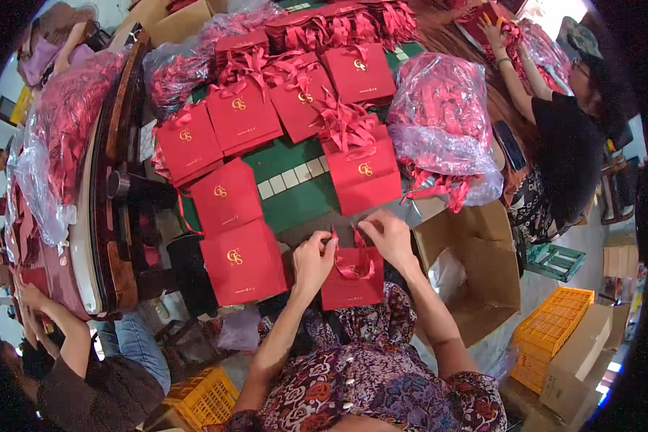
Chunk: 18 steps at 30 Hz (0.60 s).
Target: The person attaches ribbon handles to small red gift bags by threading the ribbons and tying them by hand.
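Nearest, the wearer's floral blouse (pixel 338 389) filled the lower edge. In front of it was a small red bag (pixel 354 291), upright between the two forearms; any print on it was too small to make out. The left hand (pixel 315 263) pinched the bag's red ribbon (pixel 353 272) at its left side between thumb and fingers. The right hand (pixel 387 234), just beside it, held the ribbon's other side in its fingertips.

To the left, a large red bag (pixel 241 268) lay flat, bearing a gold letter-like emblem with a smaller gold line near its lower edge. To the right stood an open cardboard box (pixel 471 288).

Farther on, a red bag with its ribbon piled on top (pixel 363 176) showed the same gold emblem, next to a green surface (pixel 302 198) crossed by a row of pale squares. Beyond were more emblazoned red bags (pixel 243 115), a plastic-wrapped bundle (pixel 439 108) of red ribbons and, at the far right, a co-worker's hand (pixel 494 39) on red material.
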Available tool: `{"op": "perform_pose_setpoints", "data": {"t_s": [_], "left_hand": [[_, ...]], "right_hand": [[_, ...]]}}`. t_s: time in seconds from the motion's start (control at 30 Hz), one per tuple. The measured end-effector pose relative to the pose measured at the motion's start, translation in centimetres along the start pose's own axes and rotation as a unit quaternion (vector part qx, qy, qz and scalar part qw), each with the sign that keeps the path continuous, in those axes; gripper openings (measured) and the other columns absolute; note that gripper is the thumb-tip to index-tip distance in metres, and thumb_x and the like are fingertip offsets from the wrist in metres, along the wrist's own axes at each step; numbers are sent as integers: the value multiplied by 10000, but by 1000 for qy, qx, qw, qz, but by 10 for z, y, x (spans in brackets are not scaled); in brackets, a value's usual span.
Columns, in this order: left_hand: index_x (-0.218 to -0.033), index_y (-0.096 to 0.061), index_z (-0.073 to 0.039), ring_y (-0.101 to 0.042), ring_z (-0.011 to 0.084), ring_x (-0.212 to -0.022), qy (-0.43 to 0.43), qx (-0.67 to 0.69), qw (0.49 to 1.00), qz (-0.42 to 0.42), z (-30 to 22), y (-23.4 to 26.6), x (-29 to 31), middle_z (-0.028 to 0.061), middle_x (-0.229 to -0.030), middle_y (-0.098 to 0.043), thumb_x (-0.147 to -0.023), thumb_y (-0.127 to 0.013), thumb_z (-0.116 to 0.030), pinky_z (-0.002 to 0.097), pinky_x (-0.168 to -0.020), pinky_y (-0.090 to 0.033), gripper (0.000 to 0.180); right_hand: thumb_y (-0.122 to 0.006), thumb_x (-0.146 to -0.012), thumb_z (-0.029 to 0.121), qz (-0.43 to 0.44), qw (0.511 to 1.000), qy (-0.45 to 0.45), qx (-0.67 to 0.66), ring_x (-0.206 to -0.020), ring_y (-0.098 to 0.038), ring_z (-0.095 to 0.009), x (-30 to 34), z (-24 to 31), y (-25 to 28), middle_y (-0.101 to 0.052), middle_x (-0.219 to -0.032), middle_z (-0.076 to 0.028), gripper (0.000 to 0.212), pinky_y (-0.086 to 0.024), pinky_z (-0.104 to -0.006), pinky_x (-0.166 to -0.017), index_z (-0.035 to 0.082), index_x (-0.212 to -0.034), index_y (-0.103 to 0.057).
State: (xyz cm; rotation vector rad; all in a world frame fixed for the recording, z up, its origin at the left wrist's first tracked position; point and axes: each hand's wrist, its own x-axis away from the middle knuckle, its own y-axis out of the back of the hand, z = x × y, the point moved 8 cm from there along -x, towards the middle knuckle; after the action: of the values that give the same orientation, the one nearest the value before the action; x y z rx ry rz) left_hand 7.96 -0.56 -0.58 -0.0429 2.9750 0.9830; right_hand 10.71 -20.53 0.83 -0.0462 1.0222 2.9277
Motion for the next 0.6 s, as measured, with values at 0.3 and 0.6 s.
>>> {"op": "perform_pose_setpoints", "data": {"t_s": [0.3,0.6], "left_hand": [[-907,-673,-80,-650,323,-661,43,-45,998,10,-3,-8,-5,110,-659,-646,-836,-737,-226,452,-607,-500,174],[-880,-671,-94,-615,296,-769,-44,-62,997,-25,-13,-15,-9,74,-765,-639,-767,-786,-190,435,-704,-476,188]], "right_hand": [[-792,-748,175,1,996,33,85,-749,-648,-334,5,9,-23,-626,-770,-124,210,-513,-440,-662,62,-808,-625],[-705,-881,107,-9,998,29,-58,-734,-685,-318,11,3,-15,-682,-830,-162,148,-518,-394,-637,-2,-884,-605]]}}
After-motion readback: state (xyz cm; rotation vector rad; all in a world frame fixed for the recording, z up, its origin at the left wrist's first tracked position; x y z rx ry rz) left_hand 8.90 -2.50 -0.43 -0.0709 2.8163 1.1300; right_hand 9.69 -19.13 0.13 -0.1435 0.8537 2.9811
